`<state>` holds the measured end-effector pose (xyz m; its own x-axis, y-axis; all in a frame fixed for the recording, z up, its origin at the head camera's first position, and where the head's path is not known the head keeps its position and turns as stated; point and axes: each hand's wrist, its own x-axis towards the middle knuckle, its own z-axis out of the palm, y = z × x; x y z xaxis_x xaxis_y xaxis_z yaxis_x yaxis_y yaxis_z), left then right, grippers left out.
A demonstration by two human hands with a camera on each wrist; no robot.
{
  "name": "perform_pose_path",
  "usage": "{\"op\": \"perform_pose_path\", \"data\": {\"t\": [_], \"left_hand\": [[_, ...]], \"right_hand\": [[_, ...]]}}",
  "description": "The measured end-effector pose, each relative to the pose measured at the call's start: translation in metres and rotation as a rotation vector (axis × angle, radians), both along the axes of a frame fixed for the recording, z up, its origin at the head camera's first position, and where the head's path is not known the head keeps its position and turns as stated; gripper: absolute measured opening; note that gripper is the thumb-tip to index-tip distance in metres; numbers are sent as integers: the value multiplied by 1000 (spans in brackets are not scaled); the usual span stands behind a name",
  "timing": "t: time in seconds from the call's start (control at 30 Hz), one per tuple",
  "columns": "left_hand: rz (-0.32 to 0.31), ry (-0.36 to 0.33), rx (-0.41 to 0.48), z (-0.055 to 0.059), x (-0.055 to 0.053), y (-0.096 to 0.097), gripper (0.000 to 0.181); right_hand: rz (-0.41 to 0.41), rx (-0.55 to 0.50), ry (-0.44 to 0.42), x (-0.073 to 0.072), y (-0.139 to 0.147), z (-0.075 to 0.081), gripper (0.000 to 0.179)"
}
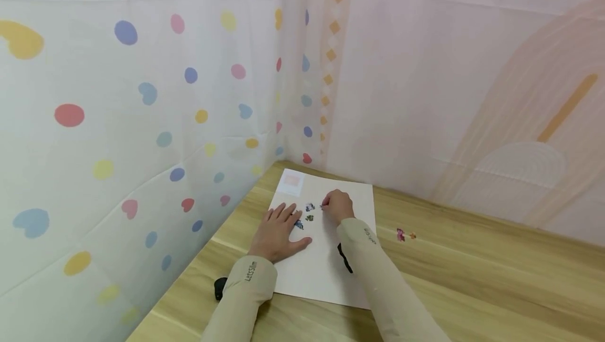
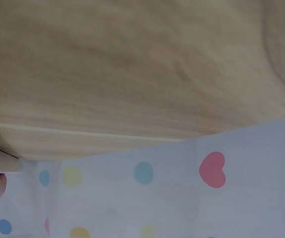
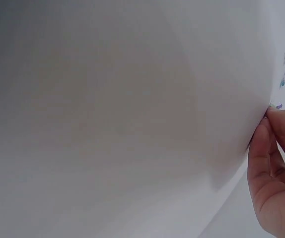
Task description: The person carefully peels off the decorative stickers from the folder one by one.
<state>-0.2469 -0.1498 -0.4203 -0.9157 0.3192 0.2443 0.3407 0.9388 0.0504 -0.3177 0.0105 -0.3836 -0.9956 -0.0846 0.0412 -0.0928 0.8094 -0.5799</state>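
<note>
A large white sheet (image 1: 312, 273) lies on the wooden table. My left hand (image 1: 278, 236) rests flat on its left side with the fingers spread, beside a blue sticker (image 1: 299, 224). Close by on the sheet are a green sticker (image 1: 309, 218) and a pale blue-grey sticker (image 1: 309, 207). Thumb and index finger of my right hand (image 1: 339, 205) pinch a small sticker (image 1: 322, 207) right at the sheet's surface. In the right wrist view only a purple and green edge of that sticker (image 3: 277, 106) shows past the fingertips. The left wrist view catches just a fingertip.
To the right of the sheet, a pink sticker (image 1: 400, 235) and a small orange one (image 1: 413, 236) lie on the table (image 1: 472, 273). A pale printed square (image 1: 290, 182) marks the sheet's far left corner. Patterned curtains (image 1: 189, 121) stand along the table's left and far edges.
</note>
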Motion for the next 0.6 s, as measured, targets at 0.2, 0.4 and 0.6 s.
{"op": "perform_pose_path", "data": {"t": [0.2, 0.4, 0.6], "left_hand": [[-2, -3, 12, -1, 1, 1, 73], [-6, 3, 18, 0, 3, -1, 73], [-12, 4, 19, -1, 4, -4, 73]], "right_hand": [[13, -7, 11, 0, 1, -2, 9], [38, 8, 49, 3, 2, 0, 12], [63, -60, 46, 4, 5, -3, 13]]}}
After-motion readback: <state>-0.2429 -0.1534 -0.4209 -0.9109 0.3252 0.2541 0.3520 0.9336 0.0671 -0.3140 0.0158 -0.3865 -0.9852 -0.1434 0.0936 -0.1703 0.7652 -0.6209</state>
